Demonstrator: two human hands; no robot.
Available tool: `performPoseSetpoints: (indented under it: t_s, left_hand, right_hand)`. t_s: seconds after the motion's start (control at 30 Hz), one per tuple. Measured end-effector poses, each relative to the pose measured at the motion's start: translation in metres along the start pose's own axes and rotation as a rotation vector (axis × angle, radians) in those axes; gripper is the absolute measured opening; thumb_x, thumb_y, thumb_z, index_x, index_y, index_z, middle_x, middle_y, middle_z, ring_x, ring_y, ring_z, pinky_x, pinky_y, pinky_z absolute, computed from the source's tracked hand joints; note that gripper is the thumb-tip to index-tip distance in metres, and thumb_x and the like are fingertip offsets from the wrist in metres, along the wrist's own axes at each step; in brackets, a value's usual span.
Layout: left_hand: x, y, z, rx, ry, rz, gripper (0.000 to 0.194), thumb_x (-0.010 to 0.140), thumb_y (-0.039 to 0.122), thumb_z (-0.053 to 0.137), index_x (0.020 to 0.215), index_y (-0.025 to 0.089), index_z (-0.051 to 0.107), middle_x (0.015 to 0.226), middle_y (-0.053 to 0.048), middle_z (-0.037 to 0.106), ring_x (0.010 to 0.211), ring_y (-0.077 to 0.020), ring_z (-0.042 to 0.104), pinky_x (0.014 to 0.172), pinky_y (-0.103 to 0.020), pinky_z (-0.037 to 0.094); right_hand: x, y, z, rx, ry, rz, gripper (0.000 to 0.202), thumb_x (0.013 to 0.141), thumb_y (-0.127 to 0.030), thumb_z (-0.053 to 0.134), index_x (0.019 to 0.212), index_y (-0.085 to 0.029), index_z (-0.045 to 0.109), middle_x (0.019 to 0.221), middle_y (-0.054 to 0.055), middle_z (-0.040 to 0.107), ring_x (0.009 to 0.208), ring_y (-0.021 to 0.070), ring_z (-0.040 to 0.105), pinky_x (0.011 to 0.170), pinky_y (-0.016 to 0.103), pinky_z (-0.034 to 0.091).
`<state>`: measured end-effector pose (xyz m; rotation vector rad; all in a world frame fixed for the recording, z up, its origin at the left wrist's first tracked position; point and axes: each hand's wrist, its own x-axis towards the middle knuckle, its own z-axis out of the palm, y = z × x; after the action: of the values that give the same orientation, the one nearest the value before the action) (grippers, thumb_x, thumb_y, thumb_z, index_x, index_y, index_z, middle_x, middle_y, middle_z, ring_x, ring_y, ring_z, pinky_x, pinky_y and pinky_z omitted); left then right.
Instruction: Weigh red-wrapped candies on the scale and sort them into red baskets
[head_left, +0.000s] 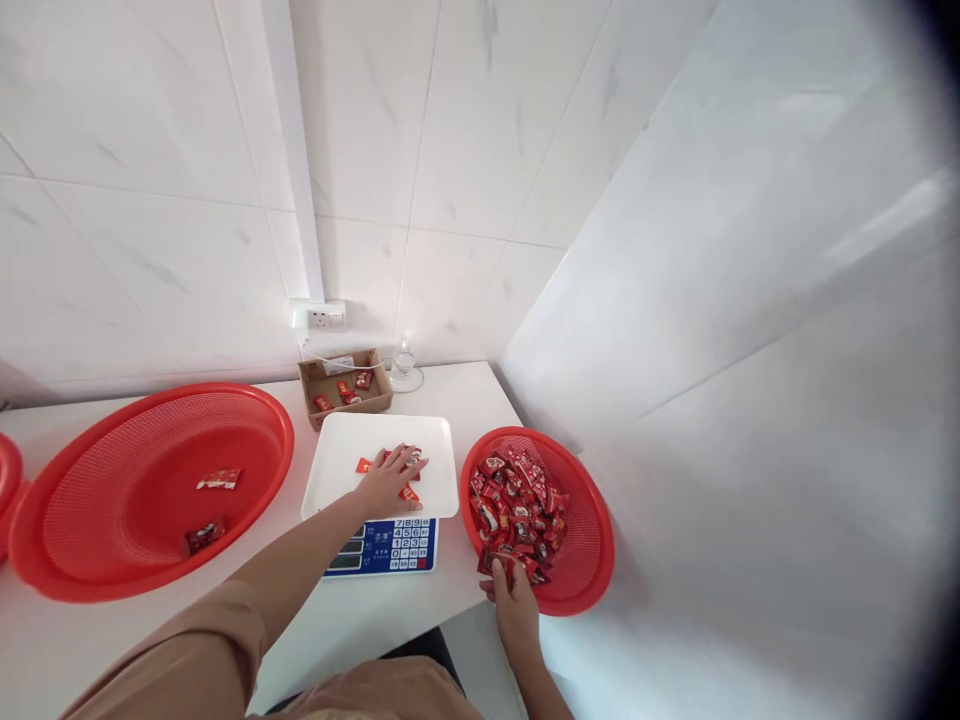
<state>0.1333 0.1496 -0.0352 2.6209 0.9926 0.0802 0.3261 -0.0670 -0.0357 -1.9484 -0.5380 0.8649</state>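
While my left grip (386, 488) lies over a few sweets (364, 466) on the white pan (330, 485) of the scale (412, 545), my right grip (516, 605) is at the near edge of the right basket (596, 540), so I judge the step in hand to be sorting sweets between basket and scale, probably for weighing. The left fingers are spread and gently bent; what lies under the palm I cannot see. The right thumb and fingers are pinched around some red pieces (495, 563), how many I cannot tell. A heap (517, 500) lies mostly in the left of that basket, on the right end of the table (390, 608); the left basket (97, 500) shows two pieces, and a box (379, 402) on the far side of the pan holds several. As I read it, the next move calls for easing the left fingers off without scattering anything, since a resting hand would spoil a reading.
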Motion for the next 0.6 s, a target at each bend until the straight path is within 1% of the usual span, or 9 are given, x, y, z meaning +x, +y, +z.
performPoseSetpoints:
  t_s: [0.13,0.2,0.3,0.4,0.47,0.53,0.6]
  left_hand:
    - [0.007,-0.002,0.0,-0.039,0.096,0.036,0.051,0.08,0.049,0.053,0.127,0.03,0.05,0.144,-0.01,0.039,0.131,-0.0294,0.033,0.106,-0.051,0.018]
    - [0.009,-0.003,-0.002,-0.075,0.109,0.023,0.04,0.081,0.044,0.052,0.118,0.029,0.056,0.136,-0.009,0.047,0.123,-0.0284,0.041,0.103,-0.048,0.024]
    - [0.013,-0.002,-0.005,-0.133,0.1,-0.031,0.026,0.082,0.034,0.053,0.106,0.027,0.061,0.117,-0.008,0.061,0.109,-0.0249,0.051,0.096,-0.041,0.033]
    - [0.021,-0.005,-0.011,-0.218,0.126,-0.15,0.02,0.083,0.028,0.05,0.098,0.026,0.062,0.097,-0.005,0.067,0.096,-0.0212,0.058,0.086,-0.035,0.041]
    - [0.027,-0.01,-0.019,-0.284,0.176,-0.272,0.021,0.083,0.029,0.047,0.1,0.025,0.059,0.09,-0.004,0.067,0.088,-0.0198,0.061,0.079,-0.032,0.044]
    - [0.032,-0.019,-0.03,-0.359,0.24,-0.398,0.024,0.085,0.032,0.044,0.105,0.025,0.055,0.087,-0.004,0.067,0.082,-0.0185,0.063,0.074,-0.029,0.046]
    - [0.031,-0.03,-0.044,-0.44,0.288,-0.489,0.028,0.085,0.036,0.041,0.106,0.022,0.053,0.089,-0.005,0.068,0.079,-0.0177,0.064,0.068,-0.028,0.048]
  right_hand:
    - [0.0,-0.003,0.0,-0.02,-0.008,-0.004,0.057,0.066,-0.07,0.05,0.092,-0.019,0.055,0.074,0.004,0.067,0.064,0.0194,0.067,0.063,0.031,0.053]
    - [-0.001,-0.006,-0.001,-0.025,-0.018,-0.003,0.056,0.066,-0.07,0.05,0.09,-0.019,0.055,0.073,0.004,0.067,0.062,0.0188,0.066,0.062,0.03,0.052]
    - [-0.001,-0.01,-0.002,-0.028,-0.029,0.009,0.056,0.065,-0.07,0.05,0.089,-0.02,0.055,0.071,0.003,0.066,0.06,0.0186,0.066,0.06,0.03,0.052]
    - [-0.002,-0.011,-0.003,-0.029,-0.036,0.008,0.056,0.065,-0.069,0.051,0.091,-0.02,0.055,0.069,0.002,0.066,0.06,0.0194,0.066,0.06,0.03,0.052]
    - [-0.002,-0.011,-0.004,-0.025,-0.041,-0.001,0.054,0.066,-0.067,0.052,0.092,-0.019,0.056,0.067,0.002,0.066,0.06,0.0199,0.066,0.06,0.031,0.052]
    - [-0.002,-0.011,-0.005,-0.022,-0.039,-0.007,0.052,0.067,-0.065,0.053,0.092,-0.019,0.057,0.065,0.002,0.066,0.059,0.0202,0.066,0.059,0.031,0.052]
    - [-0.002,-0.011,-0.005,-0.019,-0.038,-0.005,0.051,0.068,-0.064,0.053,0.092,-0.019,0.057,0.065,0.002,0.066,0.059,0.0202,0.066,0.059,0.031,0.052]
